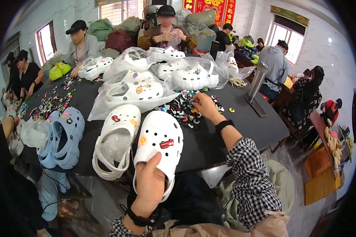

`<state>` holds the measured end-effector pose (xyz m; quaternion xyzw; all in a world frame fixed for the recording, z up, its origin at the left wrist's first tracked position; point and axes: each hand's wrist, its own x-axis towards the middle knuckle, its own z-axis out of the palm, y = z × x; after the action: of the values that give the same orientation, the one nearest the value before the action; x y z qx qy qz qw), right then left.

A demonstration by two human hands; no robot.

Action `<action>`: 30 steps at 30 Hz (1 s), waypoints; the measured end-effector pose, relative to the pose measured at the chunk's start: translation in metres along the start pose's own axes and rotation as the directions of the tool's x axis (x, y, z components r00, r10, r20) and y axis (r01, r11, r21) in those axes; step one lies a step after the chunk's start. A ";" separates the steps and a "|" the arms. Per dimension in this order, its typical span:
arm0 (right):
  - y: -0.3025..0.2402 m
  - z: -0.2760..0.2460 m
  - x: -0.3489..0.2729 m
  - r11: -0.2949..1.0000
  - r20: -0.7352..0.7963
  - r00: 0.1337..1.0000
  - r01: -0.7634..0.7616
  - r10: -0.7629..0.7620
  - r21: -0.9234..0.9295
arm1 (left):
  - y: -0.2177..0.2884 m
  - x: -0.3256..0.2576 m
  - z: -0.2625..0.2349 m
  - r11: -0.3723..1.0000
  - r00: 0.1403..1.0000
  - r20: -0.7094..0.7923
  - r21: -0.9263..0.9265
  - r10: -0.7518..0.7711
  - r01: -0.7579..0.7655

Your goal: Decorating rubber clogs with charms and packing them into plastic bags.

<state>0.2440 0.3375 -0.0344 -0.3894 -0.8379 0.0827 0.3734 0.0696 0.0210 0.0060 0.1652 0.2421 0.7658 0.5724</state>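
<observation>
Head view: left hand (149, 182), fingers gripping a white clog (158, 129) by its foot opening, toe pointing away, at near edge of tabletop (245, 140). Fitted to it: red vehicle charm (166, 143), orange flower charm (142, 141). Right hand (207, 107), fingers bent together at a heap of loose charms (186, 106); cannot tell whether pinching one. Just left of held clog: second white clog (120, 118), also charmed. Farther left: light-blue clogs (73, 120). Beyond: bagged white clogs (140, 91), clear plastic. Right of heap: upright metal stand (258, 85), flat base.
</observation>
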 end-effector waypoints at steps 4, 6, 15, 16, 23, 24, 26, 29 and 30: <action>-0.015 -0.012 0.001 0.980 0.033 0.996 -0.091 0.086 0.179 | -0.019 0.001 -0.003 1.000 1.000 0.027 -0.001 0.001 -0.001; -0.024 -0.017 -0.002 0.942 0.057 0.992 -0.128 0.116 0.310 | -0.027 -0.001 0.000 0.999 1.000 0.024 0.039 -0.001 0.000; -0.115 -0.057 -0.041 0.605 0.377 0.925 -0.280 -0.037 0.746 | -0.034 -0.001 -0.006 0.997 0.998 0.057 0.070 -0.030 0.026; -0.124 -0.061 -0.046 0.598 0.404 0.914 -0.301 -0.043 0.743 | -0.036 -0.001 -0.006 0.998 0.998 0.058 0.069 -0.013 0.009; -0.168 -0.061 -0.056 0.712 0.331 0.923 -0.098 -0.196 0.695 | -0.042 -0.001 0.000 0.998 0.998 0.057 0.058 0.020 -0.023; -0.172 -0.061 -0.056 0.732 0.313 0.931 -0.078 -0.190 0.677 | -0.042 -0.002 0.000 0.998 0.998 0.058 0.057 0.020 -0.024; -0.172 -0.063 -0.056 0.745 0.331 0.926 -0.090 -0.181 0.661 | -0.042 -0.002 -0.002 0.999 0.998 0.064 0.041 0.008 -0.011; -0.172 -0.063 -0.054 0.765 0.343 0.912 -0.052 -0.226 0.642 | -0.043 -0.002 -0.009 0.997 0.999 0.038 0.070 -0.026 0.023; -0.172 -0.064 -0.055 0.777 0.331 0.906 -0.004 -0.263 0.629 | -0.043 -0.002 -0.008 0.998 0.999 0.037 0.065 -0.026 0.024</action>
<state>0.2094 0.1711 0.0539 -0.1605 -0.8479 0.4031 0.3046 0.0998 0.0275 -0.0250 0.1948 0.2578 0.7471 0.5809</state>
